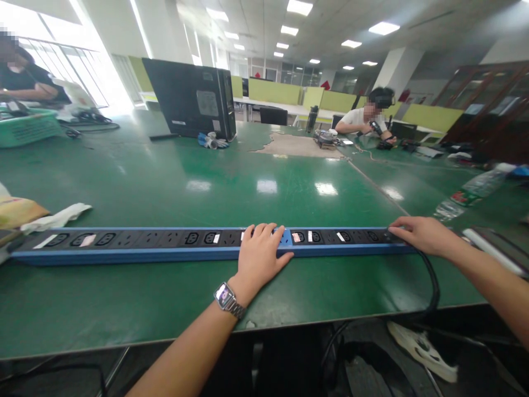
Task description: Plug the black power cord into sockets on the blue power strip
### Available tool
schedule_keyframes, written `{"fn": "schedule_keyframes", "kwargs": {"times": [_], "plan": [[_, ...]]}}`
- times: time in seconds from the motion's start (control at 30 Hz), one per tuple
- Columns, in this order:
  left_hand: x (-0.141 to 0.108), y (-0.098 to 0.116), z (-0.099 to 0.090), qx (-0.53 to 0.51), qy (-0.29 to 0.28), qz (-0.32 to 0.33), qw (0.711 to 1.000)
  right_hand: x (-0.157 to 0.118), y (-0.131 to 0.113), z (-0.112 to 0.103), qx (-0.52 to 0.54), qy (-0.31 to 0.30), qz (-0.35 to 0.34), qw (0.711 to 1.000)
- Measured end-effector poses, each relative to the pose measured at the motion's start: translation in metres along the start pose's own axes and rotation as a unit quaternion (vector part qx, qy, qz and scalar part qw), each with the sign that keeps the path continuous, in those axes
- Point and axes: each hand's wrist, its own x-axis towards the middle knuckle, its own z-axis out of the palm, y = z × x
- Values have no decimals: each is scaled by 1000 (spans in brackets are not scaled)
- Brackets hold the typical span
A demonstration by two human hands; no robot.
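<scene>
A long power strip (161,255), blue-edged with a black face full of sockets, lies across the green table. My left hand (260,253), a watch on its wrist, rests flat over its middle with fingers apart, covering some sockets. At the right end, my right hand (417,232) pinches a small black plug (387,236) against the strip's face; the fingers partly hide it, so I cannot tell how deep it sits. A black cable (432,281) curves from beneath that hand toward the table's front edge. Small white stickers mark several sockets.
A black computer tower (194,99) stands at the back, gloves (212,141) beside it. A plastic bottle (475,193) lies at right, near a white-edged device (496,251). A green basket (31,128) is far left. Two people sit across the table. A shoe (421,350) shows below.
</scene>
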Motion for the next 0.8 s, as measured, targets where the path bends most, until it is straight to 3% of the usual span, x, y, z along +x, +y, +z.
{"fn": "schedule_keyframes", "kwargs": {"times": [0.27,0.33,0.4,0.53,0.6,0.7,0.8], "plan": [[1,0,1,3,-7,-1,1000,-10,-6,23,-114,35,14,993],[1,1,1,4,-8,-3,1000,-11,-4,21,-107,28,2,994],[1,1,0,4,-9,-5,1000,-7,-9,6,-100,7,-13,995],[0,2,-1,-1,-8,-4,1000,0,-56,-45,-101,95,30,990],[0,2,-1,-2,-5,-3,1000,-3,-92,-59,-70,92,-1,993],[-1,1,0,-2,-2,-8,1000,-10,-140,-50,-36,-1,-92,995],[-1,1,-1,-1,-4,-7,1000,-11,-164,-23,-44,-38,-111,992]]}}
